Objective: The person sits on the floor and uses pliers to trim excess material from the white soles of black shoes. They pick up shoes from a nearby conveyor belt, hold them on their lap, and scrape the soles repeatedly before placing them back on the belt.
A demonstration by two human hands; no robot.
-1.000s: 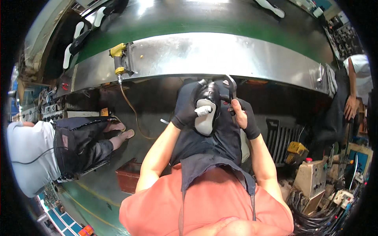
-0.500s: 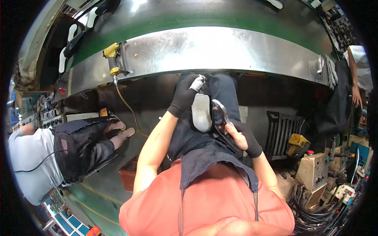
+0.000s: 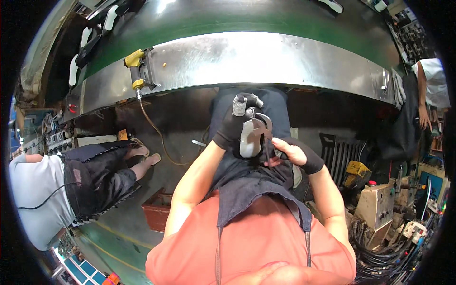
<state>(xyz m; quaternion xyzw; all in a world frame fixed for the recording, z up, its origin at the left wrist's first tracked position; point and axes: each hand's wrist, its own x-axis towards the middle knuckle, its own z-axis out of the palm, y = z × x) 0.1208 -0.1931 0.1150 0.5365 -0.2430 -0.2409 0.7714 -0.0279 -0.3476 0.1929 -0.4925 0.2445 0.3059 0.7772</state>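
Note:
A shoe with a pale grey sole point(image 3: 248, 146) rests sole up on my lap, its far end tilted toward the bench. My left hand point(image 3: 230, 126), in a black glove with silvery tape round some fingers, grips the shoe along its left side and far end. In my right hand point(image 3: 298, 155), also black-gloved with bare fingertips, is a pair of dark metal pincers point(image 3: 267, 133). Their curved jaws lie over the far right part of the sole. Whether the jaws pinch the shoe's edge I cannot tell.
A metal bench edge point(image 3: 266, 59) runs ahead, bordering a green belt point(image 3: 209, 23) with shoes at far left. A yellow air tool point(image 3: 135, 69) with a hose lies on it. At left sits another person point(image 3: 40, 190); a red crate point(image 3: 156, 209) and, right, a machine box point(image 3: 375, 204) stand nearby.
The pincers have moved left from beside the shoe to over its sole. My left hand has shifted its hold, and the shoe has turned slightly. At far right a person's arm has moved slightly.

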